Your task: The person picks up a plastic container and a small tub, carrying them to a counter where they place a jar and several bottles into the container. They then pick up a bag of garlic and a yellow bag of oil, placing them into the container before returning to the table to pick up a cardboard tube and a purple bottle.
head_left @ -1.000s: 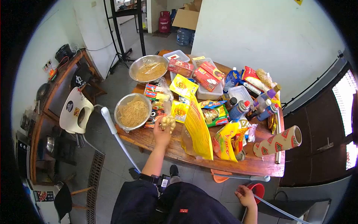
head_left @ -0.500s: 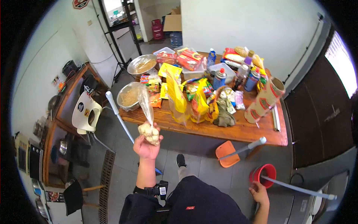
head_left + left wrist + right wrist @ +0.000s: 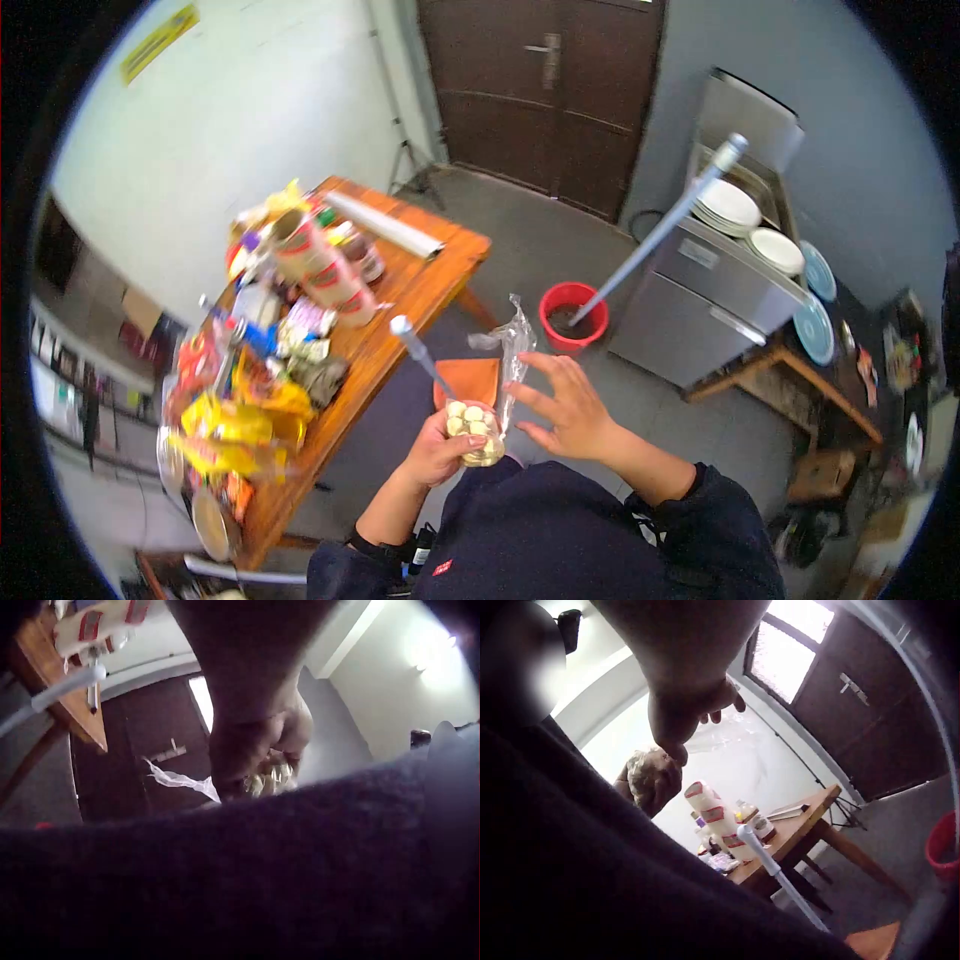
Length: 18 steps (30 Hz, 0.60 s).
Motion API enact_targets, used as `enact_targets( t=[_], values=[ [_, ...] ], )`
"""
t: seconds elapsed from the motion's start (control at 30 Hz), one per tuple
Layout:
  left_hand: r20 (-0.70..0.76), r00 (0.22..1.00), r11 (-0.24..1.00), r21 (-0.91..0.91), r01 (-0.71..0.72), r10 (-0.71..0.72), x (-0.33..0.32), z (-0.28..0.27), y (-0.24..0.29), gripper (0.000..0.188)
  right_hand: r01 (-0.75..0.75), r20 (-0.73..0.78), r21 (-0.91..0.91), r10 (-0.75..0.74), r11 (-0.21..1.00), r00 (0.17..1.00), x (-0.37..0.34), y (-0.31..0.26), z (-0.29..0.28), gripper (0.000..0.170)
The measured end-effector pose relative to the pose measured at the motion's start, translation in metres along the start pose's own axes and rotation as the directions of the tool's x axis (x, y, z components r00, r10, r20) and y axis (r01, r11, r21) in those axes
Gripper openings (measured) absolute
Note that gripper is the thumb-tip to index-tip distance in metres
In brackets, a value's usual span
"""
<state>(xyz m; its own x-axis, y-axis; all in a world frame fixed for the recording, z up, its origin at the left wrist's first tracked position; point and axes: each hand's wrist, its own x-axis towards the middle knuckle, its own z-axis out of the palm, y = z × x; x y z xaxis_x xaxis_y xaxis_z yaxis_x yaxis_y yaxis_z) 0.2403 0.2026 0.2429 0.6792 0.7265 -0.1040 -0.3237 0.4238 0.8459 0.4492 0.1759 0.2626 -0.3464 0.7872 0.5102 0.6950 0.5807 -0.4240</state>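
A clear plastic bag of pale, round pieces (image 3: 474,432) is gripped in my left hand (image 3: 437,452), thumb across its front, close to my body. The bag's loose plastic top (image 3: 513,345) stands up and away from the pieces. Beside it, my right hand (image 3: 570,410) has its fingers spread, apart from the full part of the bag; whether a fingertip touches the plastic, I cannot tell. In the left wrist view the pieces (image 3: 270,780) show beneath my left hand (image 3: 259,742). The right wrist view shows my right hand (image 3: 690,712) above the bag (image 3: 649,772).
To the left stands a wooden table (image 3: 375,335) crowded with packets, bottles and a patterned roll (image 3: 322,268). A red bucket (image 3: 574,345) with a pole in it and an orange dustpan (image 3: 470,380) are on the floor. Plates (image 3: 728,205) sit on a metal cabinet (image 3: 690,310) at the right.
The view has swung right, away from the table's front. My left hand has carried the bag off the table towards my body, and my right hand has risen beside it with fingers spread.
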Motion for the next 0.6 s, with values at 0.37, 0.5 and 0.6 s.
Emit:
enact_targets(
  t=[0.37, 0.5, 0.6],
  values=[
    [0.178, 0.878, 0.887, -0.050, 0.459, -0.445, 0.165, 0.059, -0.074, 0.025, -0.402, -0.402, 0.025, 0.377, 0.915, 0.835, -0.093, 0.098, -0.057, 0.016],
    [0.374, 0.747, 0.805, -0.003, 0.594, -0.550, 0.233, 0.074, -0.095, 0.025, -0.493, -0.477, -0.015, 0.427, 0.870, 0.768, -0.100, 0.139, -0.087, 0.017],
    [0.509, 0.604, 0.772, 0.227, 0.594, -0.614, 0.291, 0.090, -0.112, 0.025, -0.592, -0.514, -0.002, 0.507, 0.806, 0.692, -0.105, 0.172, -0.112, 0.016]
  ],
)
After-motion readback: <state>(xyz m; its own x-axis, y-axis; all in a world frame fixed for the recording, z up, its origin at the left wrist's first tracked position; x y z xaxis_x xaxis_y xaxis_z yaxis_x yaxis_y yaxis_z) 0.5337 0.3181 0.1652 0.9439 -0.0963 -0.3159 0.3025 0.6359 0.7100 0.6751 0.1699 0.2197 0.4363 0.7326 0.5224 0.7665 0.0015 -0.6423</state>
